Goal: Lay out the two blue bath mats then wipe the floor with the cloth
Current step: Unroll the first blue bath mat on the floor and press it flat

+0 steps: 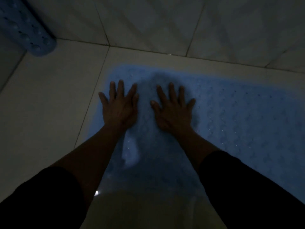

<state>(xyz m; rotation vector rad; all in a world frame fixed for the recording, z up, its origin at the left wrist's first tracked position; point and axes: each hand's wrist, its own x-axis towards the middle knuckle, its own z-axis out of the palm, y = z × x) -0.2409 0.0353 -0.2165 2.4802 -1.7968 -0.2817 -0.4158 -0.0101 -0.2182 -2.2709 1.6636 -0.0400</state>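
One blue bath mat point(239, 116) lies flat on the pale tiled floor, stretching from the centre to the right edge of the dim head view. My left hand point(119, 105) presses flat on its left end with fingers spread. My right hand point(173, 108) presses flat beside it, fingers also spread. A second blue bath mat point(28, 28), rolled up and showing holes and suction cups, leans in the top left corner against the wall. No cloth is visible.
The tiled wall point(165, 22) meets the floor just beyond the flat mat. Bare floor tiles point(49, 96) lie to the left of my hands. The room is dark, with my dark sleeves low in the view.
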